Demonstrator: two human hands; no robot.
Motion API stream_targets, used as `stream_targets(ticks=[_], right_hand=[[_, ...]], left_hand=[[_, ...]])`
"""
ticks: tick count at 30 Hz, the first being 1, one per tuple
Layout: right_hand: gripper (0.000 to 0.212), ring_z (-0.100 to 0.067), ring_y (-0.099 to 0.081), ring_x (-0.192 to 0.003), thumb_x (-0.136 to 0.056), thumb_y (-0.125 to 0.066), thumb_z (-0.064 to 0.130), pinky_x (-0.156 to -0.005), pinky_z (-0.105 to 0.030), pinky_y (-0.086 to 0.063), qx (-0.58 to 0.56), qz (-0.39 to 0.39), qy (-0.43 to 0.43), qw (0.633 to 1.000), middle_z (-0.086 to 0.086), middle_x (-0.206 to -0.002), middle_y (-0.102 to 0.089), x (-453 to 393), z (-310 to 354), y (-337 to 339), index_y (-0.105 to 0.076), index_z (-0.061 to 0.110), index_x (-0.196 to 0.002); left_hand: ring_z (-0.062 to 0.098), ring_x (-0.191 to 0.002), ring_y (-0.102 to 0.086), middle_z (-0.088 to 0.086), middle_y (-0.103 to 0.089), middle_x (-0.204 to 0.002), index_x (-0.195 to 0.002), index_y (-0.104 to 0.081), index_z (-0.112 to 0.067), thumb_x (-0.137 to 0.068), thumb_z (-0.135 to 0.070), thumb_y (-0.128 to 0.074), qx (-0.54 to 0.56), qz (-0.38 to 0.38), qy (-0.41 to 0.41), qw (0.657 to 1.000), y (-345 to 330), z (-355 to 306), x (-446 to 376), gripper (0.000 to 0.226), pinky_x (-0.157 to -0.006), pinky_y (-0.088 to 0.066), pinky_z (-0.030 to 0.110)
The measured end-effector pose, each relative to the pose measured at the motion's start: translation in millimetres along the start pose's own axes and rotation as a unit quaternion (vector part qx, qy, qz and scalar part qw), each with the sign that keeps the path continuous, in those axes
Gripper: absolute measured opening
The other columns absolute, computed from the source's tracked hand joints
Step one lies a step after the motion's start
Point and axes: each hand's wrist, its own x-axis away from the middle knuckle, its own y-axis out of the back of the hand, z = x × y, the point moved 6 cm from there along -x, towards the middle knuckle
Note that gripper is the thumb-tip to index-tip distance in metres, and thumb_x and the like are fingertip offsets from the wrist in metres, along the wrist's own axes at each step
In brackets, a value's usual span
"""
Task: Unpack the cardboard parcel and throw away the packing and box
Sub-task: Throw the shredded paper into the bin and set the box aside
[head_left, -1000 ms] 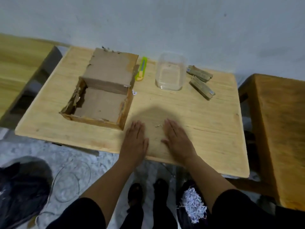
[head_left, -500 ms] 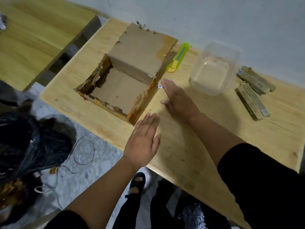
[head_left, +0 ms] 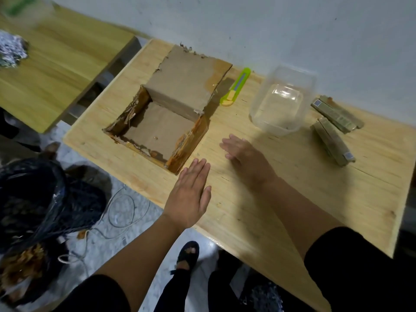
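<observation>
The cardboard box point(head_left: 167, 113) lies open and looks empty on the wooden desk point(head_left: 281, 199), so I think its contents, the clear tub point(head_left: 281, 102) and the two flat packs point(head_left: 333, 127) beyond the tub, were set aside to keep. The left hand point(head_left: 189, 197) is at the box's near corner and the right hand point(head_left: 245, 154) just beside the box; both are open and flat, holding nothing, probably ready to take it. A green cutter point(head_left: 236, 87) lies between box and tub, a black bag point(head_left: 33, 199) waits on the floor near the box, and a white wall point(head_left: 270, 25) stands behind it.

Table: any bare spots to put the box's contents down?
Free: table near the right hand, in front of the clear container and the two packs; also the strip left of the cardboard box. Crowded: the back edge, with the box lid, green cutter, container and packs.
</observation>
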Motion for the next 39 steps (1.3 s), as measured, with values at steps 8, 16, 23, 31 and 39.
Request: stream_targets(ticks=[8, 16, 23, 31, 39], right_hand=[[0.025, -0.014, -0.052, -0.108, -0.081, -0.064, 0.011, -0.093, 0.005, -0.026, -0.071, -0.128, -0.109, 0.983, -0.012, -0.112, -0.064, 63, -5, 34, -0.067, 0.01, -0.105], [0.06, -0.012, -0.044, -0.093, -0.068, -0.079, 0.019, -0.078, 0.006, -0.024, -0.05, -0.08, -0.203, 0.975, -0.014, -0.109, -0.053, 89, -19, 44, -0.057, 0.005, -0.121], [0.06, -0.017, -0.049, -0.09, -0.075, -0.072, 0.015, -0.082, -0.017, -0.036, -0.067, -0.04, -0.204, 0.976, -0.013, -0.109, -0.05, 64, 0, 23, -0.049, 0.01, -0.13], [0.027, -0.022, -0.052, -0.083, -0.083, -0.064, 0.016, -0.069, -0.019, -0.038, -0.022, -0.023, -0.196, 0.98, -0.008, -0.091, -0.044, 41, 15, 11, -0.067, 0.016, -0.11], [0.009, -0.013, -0.054, -0.075, -0.076, -0.069, 0.008, -0.065, -0.006, -0.031, -0.03, -0.184, -0.313, 0.931, -0.014, -0.084, -0.064, 71, 35, 5, -0.073, 0.006, -0.083]], left_hand=[[0.014, -0.143, -0.007, 0.005, -0.019, -0.154, -0.145, -0.022, -0.01, -0.094, -0.036, -0.021, -0.008, 0.022, 0.006, 1.0, 0, -3, -2, 0.057, -0.117, -0.009, 0.037], [0.017, -0.143, -0.008, 0.007, -0.02, -0.154, -0.144, -0.023, -0.008, -0.093, -0.035, -0.021, 0.002, 0.025, 0.001, 1.0, 2, -3, -3, 0.058, -0.117, -0.009, 0.038], [0.016, -0.143, -0.006, 0.009, -0.021, -0.154, -0.144, -0.022, -0.007, -0.093, -0.034, -0.02, 0.006, 0.029, -0.011, 0.999, 2, -4, -3, 0.058, -0.117, -0.004, 0.035], [0.02, -0.144, -0.008, 0.011, -0.023, -0.153, -0.143, -0.024, -0.004, -0.092, -0.035, -0.019, 0.021, 0.023, -0.034, 0.999, 4, -3, -3, 0.059, -0.116, -0.004, 0.035], [0.03, -0.137, -0.03, 0.018, -0.039, -0.144, -0.136, -0.037, -0.001, -0.09, -0.027, -0.031, 0.034, 0.061, -0.12, 0.99, 0, 4, -7, 0.054, -0.109, -0.027, 0.048]])
